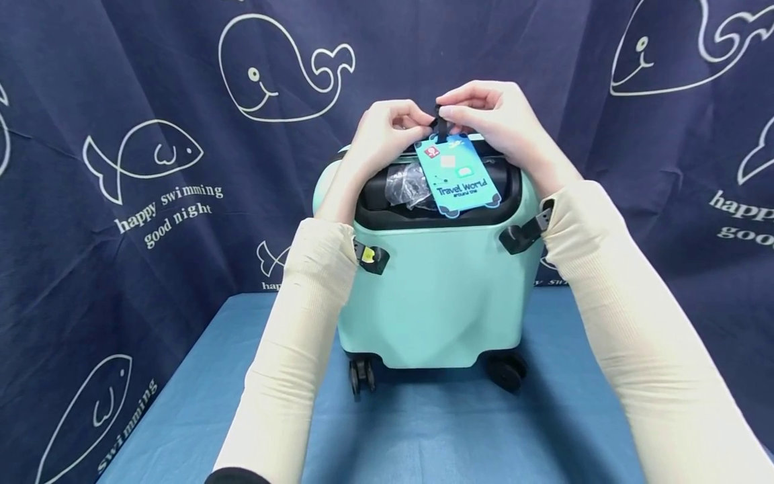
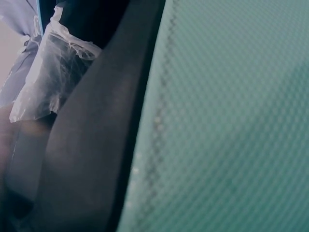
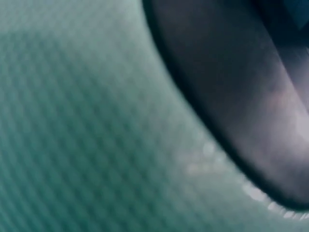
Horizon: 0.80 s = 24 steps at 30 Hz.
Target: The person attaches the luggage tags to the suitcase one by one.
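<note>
A mint-green suitcase [image 1: 435,296] stands upright on its wheels. A blue luggage tag [image 1: 461,176] printed "Travel World" hangs by a black strap [image 1: 442,129] over the dark recess at the suitcase's top. My right hand [image 1: 504,124] pinches the upper part of that strap between thumb and fingers. From the other side, my left hand [image 1: 387,131] pinches the strap close to the tag's top edge. Behind the tag, clear plastic wrap [image 1: 408,185] covers part of the black recess; the wrap [image 2: 53,72] also shows in the left wrist view. Neither wrist view shows the fingertips.
The suitcase rests on a blue cloth-covered table [image 1: 417,430]. Behind it hangs a navy curtain [image 1: 399,54] with white whale and fish drawings. Dark caster wheels [image 1: 506,371] show beneath the suitcase. Small black devices [image 1: 521,235] at both cuffs sit close to its front.
</note>
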Motion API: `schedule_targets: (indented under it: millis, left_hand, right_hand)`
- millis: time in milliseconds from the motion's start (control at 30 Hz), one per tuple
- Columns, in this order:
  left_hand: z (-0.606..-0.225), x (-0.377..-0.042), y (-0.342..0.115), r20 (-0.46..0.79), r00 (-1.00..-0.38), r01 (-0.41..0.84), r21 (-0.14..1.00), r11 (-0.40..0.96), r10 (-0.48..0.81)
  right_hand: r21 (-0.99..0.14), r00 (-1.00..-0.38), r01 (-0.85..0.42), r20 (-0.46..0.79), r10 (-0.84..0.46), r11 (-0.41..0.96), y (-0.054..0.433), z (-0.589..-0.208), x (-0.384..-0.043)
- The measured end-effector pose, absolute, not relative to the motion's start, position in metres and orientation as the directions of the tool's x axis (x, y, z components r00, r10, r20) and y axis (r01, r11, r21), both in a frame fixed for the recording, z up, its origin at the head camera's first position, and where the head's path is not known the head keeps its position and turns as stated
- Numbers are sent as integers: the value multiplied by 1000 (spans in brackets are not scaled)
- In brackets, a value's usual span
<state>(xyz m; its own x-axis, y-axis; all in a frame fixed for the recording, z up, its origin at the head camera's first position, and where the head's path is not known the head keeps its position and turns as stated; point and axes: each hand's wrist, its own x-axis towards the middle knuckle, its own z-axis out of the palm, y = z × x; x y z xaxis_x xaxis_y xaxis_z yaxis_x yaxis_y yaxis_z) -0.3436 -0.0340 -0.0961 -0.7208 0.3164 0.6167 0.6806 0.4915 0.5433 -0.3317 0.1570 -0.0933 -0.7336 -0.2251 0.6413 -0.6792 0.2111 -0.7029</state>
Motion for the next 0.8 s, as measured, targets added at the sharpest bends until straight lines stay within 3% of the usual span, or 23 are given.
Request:
schedule_targets:
  millis: [133, 333, 467, 800]
  left_hand:
    - [-96, -344, -34, 605, -733, 675, 586, 448, 312]
    - [-94, -342, -35, 554, -784, 619, 671, 408, 279]
    - [-95, -340, -35, 539, -801, 598, 701, 389, 259]
    - [-95, -341, -35, 540, -801, 598, 698, 393, 259]
  right_hand:
    - [-676, -729, -683, 650, -212, 278, 156, -93, -331]
    - [-532, -639, -733, 752, -162, 424, 153, -94, -332]
    - [-497, -606, -744, 783, -138, 447, 151, -96, -332]
    - [-500, -662, -690, 728, -178, 523, 151, -94, -329]
